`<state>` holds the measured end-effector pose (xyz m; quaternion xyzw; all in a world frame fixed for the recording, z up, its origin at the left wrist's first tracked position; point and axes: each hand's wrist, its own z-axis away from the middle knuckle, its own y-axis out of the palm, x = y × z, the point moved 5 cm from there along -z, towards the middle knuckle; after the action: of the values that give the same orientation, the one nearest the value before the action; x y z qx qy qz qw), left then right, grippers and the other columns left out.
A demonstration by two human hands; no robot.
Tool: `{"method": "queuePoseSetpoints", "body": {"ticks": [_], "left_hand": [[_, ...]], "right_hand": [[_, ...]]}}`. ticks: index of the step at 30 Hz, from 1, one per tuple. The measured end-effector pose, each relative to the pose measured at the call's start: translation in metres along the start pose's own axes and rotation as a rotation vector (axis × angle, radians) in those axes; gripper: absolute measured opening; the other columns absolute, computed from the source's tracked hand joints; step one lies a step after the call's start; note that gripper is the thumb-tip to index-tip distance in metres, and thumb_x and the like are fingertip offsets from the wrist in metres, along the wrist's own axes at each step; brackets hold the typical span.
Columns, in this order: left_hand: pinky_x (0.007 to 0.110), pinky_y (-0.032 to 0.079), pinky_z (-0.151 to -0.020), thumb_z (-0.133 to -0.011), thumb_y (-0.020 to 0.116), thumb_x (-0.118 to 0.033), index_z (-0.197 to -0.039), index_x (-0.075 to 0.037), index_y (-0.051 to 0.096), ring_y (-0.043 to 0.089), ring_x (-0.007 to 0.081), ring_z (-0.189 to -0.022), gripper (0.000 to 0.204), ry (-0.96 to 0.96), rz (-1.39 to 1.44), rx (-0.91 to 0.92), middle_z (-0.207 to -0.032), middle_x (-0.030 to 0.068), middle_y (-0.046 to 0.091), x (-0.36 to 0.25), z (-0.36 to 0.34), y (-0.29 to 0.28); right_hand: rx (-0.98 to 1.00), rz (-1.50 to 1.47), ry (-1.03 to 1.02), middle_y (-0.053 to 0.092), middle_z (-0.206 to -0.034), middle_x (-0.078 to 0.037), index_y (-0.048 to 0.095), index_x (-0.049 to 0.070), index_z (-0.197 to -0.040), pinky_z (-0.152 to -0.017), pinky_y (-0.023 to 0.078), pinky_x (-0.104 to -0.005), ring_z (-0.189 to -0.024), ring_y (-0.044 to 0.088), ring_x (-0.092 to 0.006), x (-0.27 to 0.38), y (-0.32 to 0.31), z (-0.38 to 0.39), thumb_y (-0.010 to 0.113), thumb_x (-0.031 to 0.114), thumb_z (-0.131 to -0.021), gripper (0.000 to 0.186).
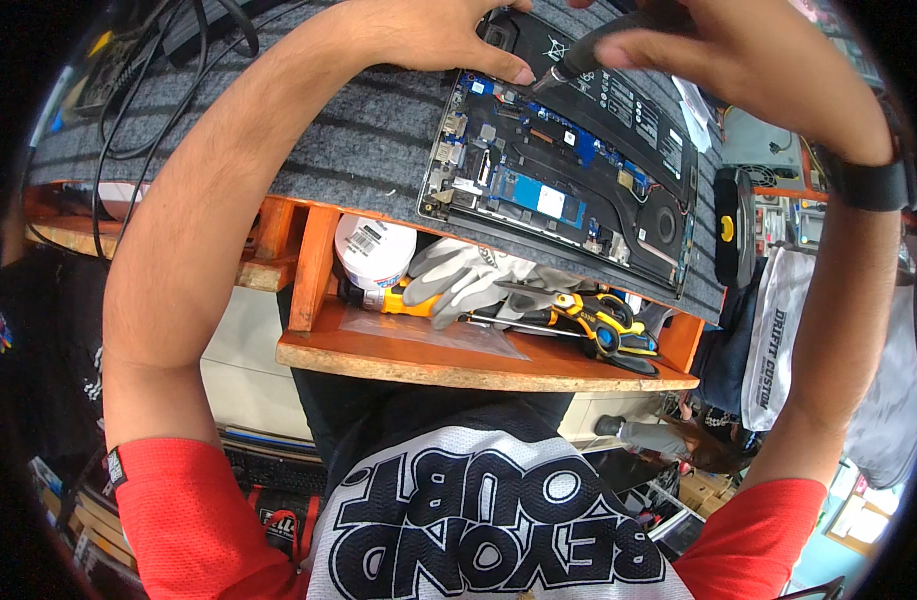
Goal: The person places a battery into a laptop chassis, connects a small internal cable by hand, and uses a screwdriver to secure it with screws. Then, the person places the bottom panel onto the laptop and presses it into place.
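An open laptop chassis [478, 220] lies on a grey striped mat, its inner parts bare. Across its far side runs a black battery [618, 100], beside a blue circuit board [578, 140]. Nearer to me are a blue storage module [538, 195] and a round fan [662, 224]. My left hand [428, 38] rests at the chassis's far left corner, thumb stretched out and fingertips partly cut off by the frame. In my right hand [733, 65] is a dark-handled screwdriver [576, 60], its tip pointing down at the battery's near left edge, close to my left thumb.
Below the mat [348, 130], an orange wooden shelf [428, 365] holds grey-white gloves [463, 280], yellow-black pliers [608, 320] and a white round tub [375, 250]. Black cables [193, 90] loop at the far left. A black case with a yellow latch [730, 228] stands right of the mat.
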<state>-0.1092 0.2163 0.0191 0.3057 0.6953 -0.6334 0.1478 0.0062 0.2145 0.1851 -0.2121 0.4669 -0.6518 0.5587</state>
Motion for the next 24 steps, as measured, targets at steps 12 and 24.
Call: {"method": "queuePoseSetpoints", "body": {"ticks": [12, 24], "left_hand": [[0.048, 0.037, -0.116, -0.086, 0.077, -0.056, -0.145, 0.002, 0.052, 0.045, 0.0413, -0.136, 0.087, -0.017, -0.050, -0.026, -0.142, 0.0277, 0.052, 0.002, 0.000, 0.000], [0.047, 0.038, -0.114, -0.086, 0.077, -0.056, -0.142, 0.002, 0.054, 0.048, 0.0408, -0.134, 0.084, 0.024, -0.042, -0.029, -0.138, 0.0262, 0.054, -0.002, -0.001, 0.000]], "right_hand": [[0.082, 0.011, -0.002, 0.067, -0.068, -0.012, 0.069, -0.001, -0.105, -0.059, 0.050, -0.0376, -0.059, 0.064, -0.0270, 0.008, -0.007, -0.002, 0.070, 0.032, -0.101, 0.032], [-0.084, -0.055, -0.149, 0.071, -0.081, -0.016, 0.069, -0.003, -0.102, -0.069, 0.054, -0.0384, -0.074, 0.069, -0.0299, 0.001, 0.003, 0.003, 0.076, 0.023, -0.095, 0.027]]}}
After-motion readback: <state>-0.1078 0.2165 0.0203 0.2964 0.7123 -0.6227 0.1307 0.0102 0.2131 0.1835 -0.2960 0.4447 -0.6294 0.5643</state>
